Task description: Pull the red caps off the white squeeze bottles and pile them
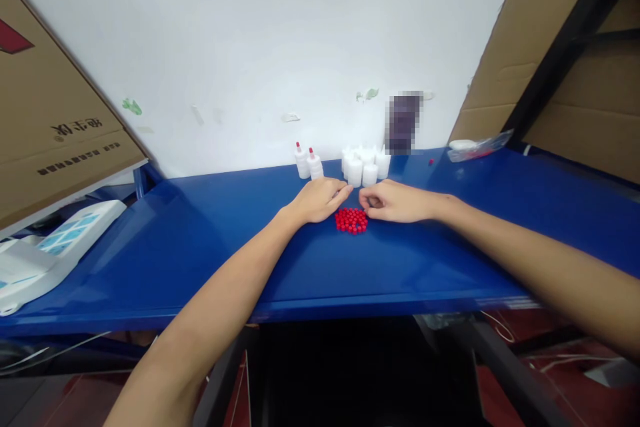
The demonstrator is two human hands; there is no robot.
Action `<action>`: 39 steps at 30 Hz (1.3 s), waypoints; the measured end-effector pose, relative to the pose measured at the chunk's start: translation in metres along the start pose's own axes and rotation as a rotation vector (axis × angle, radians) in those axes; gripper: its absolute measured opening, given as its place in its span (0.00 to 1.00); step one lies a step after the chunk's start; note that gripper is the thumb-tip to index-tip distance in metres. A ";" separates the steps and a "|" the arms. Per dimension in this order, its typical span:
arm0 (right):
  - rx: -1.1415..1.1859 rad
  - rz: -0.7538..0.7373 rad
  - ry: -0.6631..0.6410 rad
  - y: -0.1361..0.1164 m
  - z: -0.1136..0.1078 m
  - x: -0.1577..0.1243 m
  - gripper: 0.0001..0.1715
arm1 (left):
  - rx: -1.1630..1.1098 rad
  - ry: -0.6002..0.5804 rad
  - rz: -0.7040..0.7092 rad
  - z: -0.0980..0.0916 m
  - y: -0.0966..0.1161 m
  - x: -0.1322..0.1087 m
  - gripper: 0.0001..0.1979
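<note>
A cluster of small red caps (352,221) lies on the blue table between my two hands. My left hand (323,200) rests at the left of the caps, palm down, its fingers stretched out and thumb side toward the caps. From the right, my right hand (387,201) reaches to the pile's edge with its fingers curled together; whatever they may hold is hidden. Just beyond the hands stands a group of white squeeze bottles (355,172). Two more white bottles (314,165) with red tips stand upright behind my left hand.
The blue table (210,247) meets a white wall (240,67). A white and light-blue plastic object (65,240) sits at the far left. A clear plastic bag (480,149) and one stray red cap (431,161) lie at the back right. Cardboard (55,100) stands at left.
</note>
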State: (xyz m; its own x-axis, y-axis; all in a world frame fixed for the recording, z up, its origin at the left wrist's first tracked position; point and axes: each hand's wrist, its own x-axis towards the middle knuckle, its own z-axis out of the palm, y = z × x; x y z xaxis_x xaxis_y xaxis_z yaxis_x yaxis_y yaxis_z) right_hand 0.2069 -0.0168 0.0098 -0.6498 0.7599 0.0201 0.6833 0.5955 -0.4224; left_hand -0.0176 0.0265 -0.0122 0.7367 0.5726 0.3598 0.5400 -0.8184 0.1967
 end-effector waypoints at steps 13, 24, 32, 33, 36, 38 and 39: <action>0.002 -0.006 -0.022 -0.002 -0.001 0.000 0.06 | 0.021 0.000 0.015 0.001 0.000 0.001 0.25; 0.120 -0.065 0.136 0.004 -0.001 0.002 0.05 | 0.001 0.003 0.041 -0.001 0.005 0.000 0.23; 0.396 -0.080 0.288 0.001 0.001 0.002 0.09 | -0.004 0.025 0.057 -0.005 0.019 0.000 0.17; 0.423 -0.102 0.316 0.001 0.002 0.003 0.10 | 0.004 0.027 0.053 -0.005 0.020 -0.001 0.16; 0.409 -0.115 0.403 0.000 0.006 0.004 0.13 | -0.028 0.037 0.026 -0.004 0.021 -0.001 0.14; 0.343 -0.091 0.427 -0.001 0.008 0.005 0.16 | -0.057 0.049 -0.001 -0.004 0.020 -0.002 0.16; 0.314 -0.087 0.425 -0.002 0.009 0.005 0.17 | -0.064 0.056 -0.007 -0.004 0.020 -0.002 0.18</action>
State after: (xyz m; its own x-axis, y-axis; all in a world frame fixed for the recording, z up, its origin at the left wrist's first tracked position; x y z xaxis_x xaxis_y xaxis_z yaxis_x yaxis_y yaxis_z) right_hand 0.1992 -0.0167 0.0026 -0.4628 0.7886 0.4049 0.4579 0.6038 -0.6525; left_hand -0.0095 0.0088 -0.0052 0.7080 0.5764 0.4081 0.5167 -0.8167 0.2570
